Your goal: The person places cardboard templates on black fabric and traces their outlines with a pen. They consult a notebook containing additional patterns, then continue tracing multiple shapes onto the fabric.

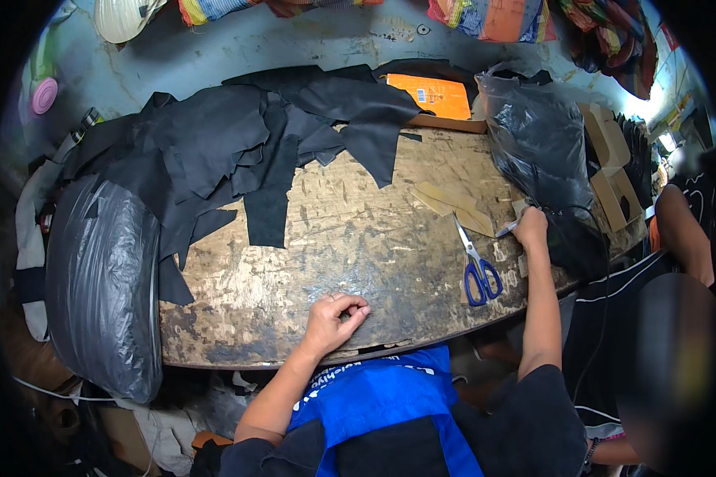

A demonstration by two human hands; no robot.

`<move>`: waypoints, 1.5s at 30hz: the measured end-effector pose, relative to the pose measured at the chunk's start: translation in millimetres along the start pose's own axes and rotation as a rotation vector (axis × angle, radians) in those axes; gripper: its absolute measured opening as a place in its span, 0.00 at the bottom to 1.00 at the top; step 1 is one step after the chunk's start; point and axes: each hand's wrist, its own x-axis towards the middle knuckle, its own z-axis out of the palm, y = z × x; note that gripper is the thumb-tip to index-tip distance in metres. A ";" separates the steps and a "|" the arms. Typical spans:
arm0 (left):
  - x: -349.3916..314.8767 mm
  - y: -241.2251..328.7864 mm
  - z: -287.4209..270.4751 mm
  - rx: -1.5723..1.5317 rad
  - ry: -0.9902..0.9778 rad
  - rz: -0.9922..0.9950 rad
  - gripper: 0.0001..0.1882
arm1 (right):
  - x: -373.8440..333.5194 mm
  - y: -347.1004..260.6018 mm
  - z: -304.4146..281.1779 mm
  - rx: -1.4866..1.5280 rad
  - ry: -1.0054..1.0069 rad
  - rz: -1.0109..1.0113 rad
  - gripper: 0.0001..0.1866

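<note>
My left hand (332, 326) rests near the front edge of the worn wooden table (278, 294), fingers curled in with nothing showing in them. At the right side of the table, my right hand (531, 226) is closed around a slim silver pen-like tool (505, 231); its exact kind is too small to tell. Left of that hand lie blue-handled scissors (477, 266), blades pointing away from me. Just beyond them are tan pattern pieces (453, 205), flat on the wood.
Black leather-like sheets (207, 143) cover the far left. A filled grey plastic bag (103, 286) bulges at the left edge. Behind my right hand stand a black plastic bag (533, 127), an orange packet (431, 97) and an open cardboard box (612, 175). Another person (684, 230) is close at right.
</note>
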 end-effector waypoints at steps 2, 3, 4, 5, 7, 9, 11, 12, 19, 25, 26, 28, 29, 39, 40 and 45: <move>0.4 0.9 -0.8 0.003 0.000 0.004 0.03 | 4.6 1.0 1.8 -0.001 -0.037 0.025 0.12; 0.6 1.3 -1.7 0.006 -0.003 0.000 0.03 | 5.6 0.0 2.3 -0.031 -0.006 0.052 0.11; 1.1 1.6 -1.8 0.007 -0.005 -0.002 0.03 | 5.8 -2.2 1.7 0.006 0.005 0.018 0.10; 1.3 1.9 -2.4 0.016 -0.011 -0.007 0.03 | 3.8 -7.0 0.8 0.013 0.065 0.002 0.09; 1.1 3.0 -3.5 0.033 -0.022 0.004 0.04 | -1.9 -15.1 -13.3 0.065 0.155 -0.044 0.08; 2.6 3.9 -2.9 0.019 -0.029 -0.029 0.04 | -8.6 -24.7 -42.5 0.139 0.225 -0.081 0.09; 3.3 4.6 -3.4 0.003 -0.026 -0.058 0.04 | -27.1 -42.7 -68.3 0.356 0.327 -0.214 0.11; 2.2 5.5 -2.6 -0.013 -0.022 -0.077 0.04 | -39.9 -53.3 -77.3 0.448 0.423 -0.331 0.13; -0.6 5.8 -2.5 -0.006 0.158 -0.086 0.04 | -156.2 -175.5 -4.9 0.368 0.033 -0.773 0.20; 1.6 6.1 -2.5 0.031 0.091 -0.056 0.04 | -160.2 -134.9 -13.3 0.591 0.205 -0.578 0.23; 2.3 6.3 -2.0 0.021 0.104 -0.059 0.04 | -159.4 -125.0 -18.9 0.651 0.234 -0.395 0.22; 2.5 7.5 -1.5 0.004 0.131 -0.062 0.05 | -162.1 -96.6 -31.0 0.353 0.196 -0.221 0.20; 3.5 8.4 -0.4 0.067 0.129 -0.020 0.06 | -163.5 -86.2 -33.2 0.349 0.101 -0.128 0.19; 58.8 22.6 52.5 0.571 -0.322 0.164 0.39 | -150.2 -52.1 -9.4 0.583 -0.098 -0.117 0.22; 64.0 20.4 58.1 0.622 -0.365 0.120 0.39 | -150.3 -51.4 -7.6 0.731 -0.090 -0.101 0.21; 61.1 8.1 63.8 0.702 -0.347 0.053 0.35 | -140.6 -13.9 -12.8 0.807 0.157 -0.026 0.21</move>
